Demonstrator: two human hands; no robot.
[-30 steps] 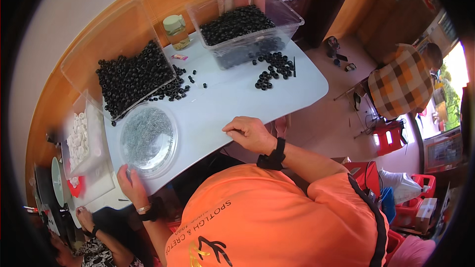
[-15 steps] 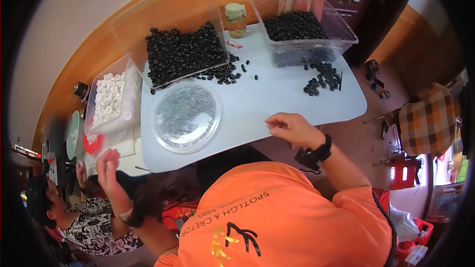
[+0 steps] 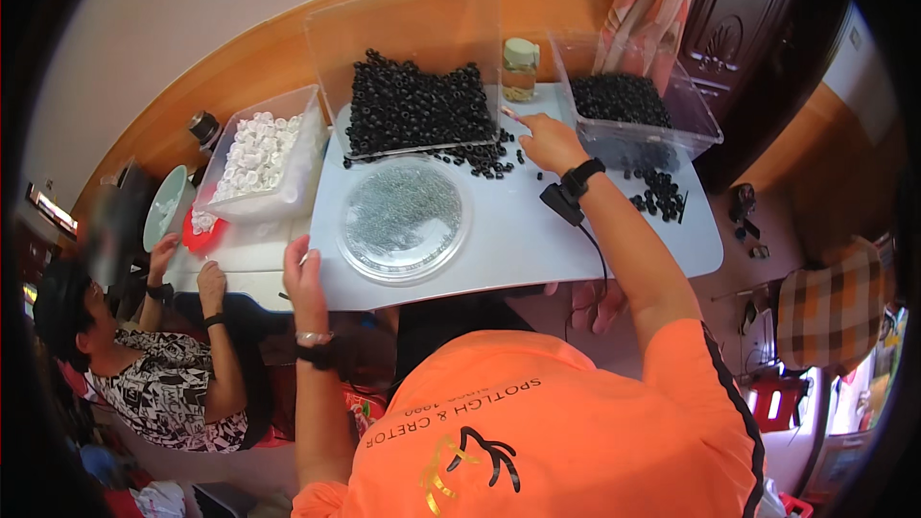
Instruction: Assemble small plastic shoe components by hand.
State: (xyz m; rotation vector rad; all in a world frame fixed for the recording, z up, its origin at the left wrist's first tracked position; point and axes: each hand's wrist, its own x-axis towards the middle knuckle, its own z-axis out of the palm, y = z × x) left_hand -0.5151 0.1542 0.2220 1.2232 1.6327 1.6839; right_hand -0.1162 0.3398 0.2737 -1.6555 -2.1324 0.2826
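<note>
My right hand (image 3: 554, 144) reaches across the table to a small pink-and-white packet (image 3: 511, 113) below the jar. Its thumb and forefinger close at the packet's near end; whether it is lifted cannot be made out. Loose black ring-like beads (image 3: 494, 155) lie beside those fingers. By the table's front left edge, my left hand (image 3: 305, 278) is raised and open, holding nothing, fingers upward. A round clear container (image 3: 403, 221) full of tiny glassy pieces stands to its right. Behind that, a tilted clear bin (image 3: 417, 107) spills black beads onto the table.
A second bin of black beads (image 3: 624, 101) stands back right, with loose beads (image 3: 660, 194) before it. A greenish lidded jar (image 3: 520, 67) sits between the bins. At left are a tub of white caps (image 3: 257, 158), a red dish (image 3: 203, 232) and a co-worker (image 3: 153, 364).
My right hand has gone forward from the table's front edge to the pink packet. My left hand has moved right, nearer the round container. The view has shifted, and the co-worker shows more fully.
</note>
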